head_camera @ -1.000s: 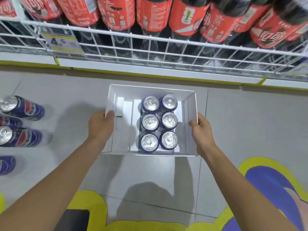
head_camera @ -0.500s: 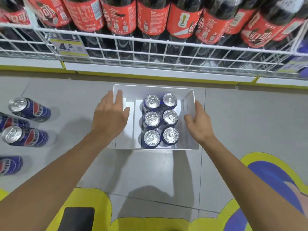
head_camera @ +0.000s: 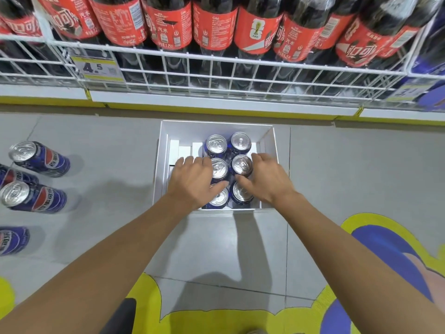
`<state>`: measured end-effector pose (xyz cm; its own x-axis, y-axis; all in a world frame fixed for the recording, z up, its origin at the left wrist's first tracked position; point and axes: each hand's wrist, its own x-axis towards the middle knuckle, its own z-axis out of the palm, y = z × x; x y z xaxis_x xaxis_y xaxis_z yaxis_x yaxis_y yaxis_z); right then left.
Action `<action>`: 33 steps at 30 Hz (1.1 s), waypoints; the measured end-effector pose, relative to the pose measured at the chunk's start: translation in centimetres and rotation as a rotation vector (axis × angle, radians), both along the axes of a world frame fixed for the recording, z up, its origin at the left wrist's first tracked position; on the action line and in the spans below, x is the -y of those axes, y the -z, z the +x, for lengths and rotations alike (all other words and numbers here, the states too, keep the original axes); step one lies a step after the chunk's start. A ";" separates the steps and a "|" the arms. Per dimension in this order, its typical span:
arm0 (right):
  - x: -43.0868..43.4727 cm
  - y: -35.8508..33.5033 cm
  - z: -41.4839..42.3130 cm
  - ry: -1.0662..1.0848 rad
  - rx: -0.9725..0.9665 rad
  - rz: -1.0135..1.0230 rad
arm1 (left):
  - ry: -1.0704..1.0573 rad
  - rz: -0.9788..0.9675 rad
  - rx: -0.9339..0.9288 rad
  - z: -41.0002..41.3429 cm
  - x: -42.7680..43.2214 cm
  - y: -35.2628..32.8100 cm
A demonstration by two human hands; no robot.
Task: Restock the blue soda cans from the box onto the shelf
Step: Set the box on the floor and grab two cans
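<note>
At nine o'clock, loose blue cans point(head_camera: 39, 159) stand on the grey floor point(head_camera: 108, 165). At centre sits the white box point(head_camera: 160, 165), holding six blue soda cans point(head_camera: 216, 143) in two rows on its right side — its left side is bare. The left hand point(head_camera: 192, 180) reaches in, its grip curled on the middle-left can point(head_camera: 219, 168). The right hand point(head_camera: 266, 179) wraps the middle-right can point(head_camera: 242, 165); whether either grip is fully clenched cannot be told. At twelve o'clock, the wire shelf point(head_camera: 216, 68) holds red-labelled bottles point(head_camera: 212, 22).
</note>
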<state>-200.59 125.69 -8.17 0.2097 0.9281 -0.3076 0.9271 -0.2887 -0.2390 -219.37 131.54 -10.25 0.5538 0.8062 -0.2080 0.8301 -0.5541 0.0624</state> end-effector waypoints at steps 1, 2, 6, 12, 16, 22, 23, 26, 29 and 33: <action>-0.1 0.5 -0.1 0.027 -0.025 -0.011 | -0.021 -0.017 0.015 0.3 -0.1 0.2; -0.4 0.9 -0.2 0.056 -0.051 -0.013 | -0.044 -0.028 0.035 0.7 -0.2 0.3; -1.7 2.1 -0.8 0.184 -0.102 -0.033 | -0.156 -0.128 0.087 2.3 -1.2 0.1; -2.2 2.9 -0.6 0.275 -0.155 0.004 | -0.326 -0.300 0.166 3.1 -1.6 0.5; -1.6 3.0 -0.7 0.284 -0.212 0.081 | -0.375 -0.311 0.269 3.1 -1.5 0.9; -0.8 -1.4 0.1 0.258 -0.339 0.224 | -0.381 -0.234 0.613 1.1 -1.3 -2.4; -0.7 -2.9 0.2 0.278 -0.393 0.253 | -0.376 -0.237 0.685 0.8 -1.4 -3.7; 0.1 -8.5 0.6 0.360 -0.579 0.335 | -0.416 -0.338 0.901 0.1 -1.6 -9.3; 1.0 -15.6 0.6 0.407 -0.724 0.424 | -0.495 -0.454 1.104 0.3 -1.6 -17.4; 1.9 -28.2 0.8 0.443 -0.897 0.523 | -0.511 -0.571 1.314 1.6 -1.4 -31.3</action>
<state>-199.82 123.80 19.99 0.4511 0.8859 -0.1079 0.2009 -0.2186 -0.9549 -217.76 132.99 21.01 0.2840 0.9477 -0.1459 0.1057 0.1203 0.9871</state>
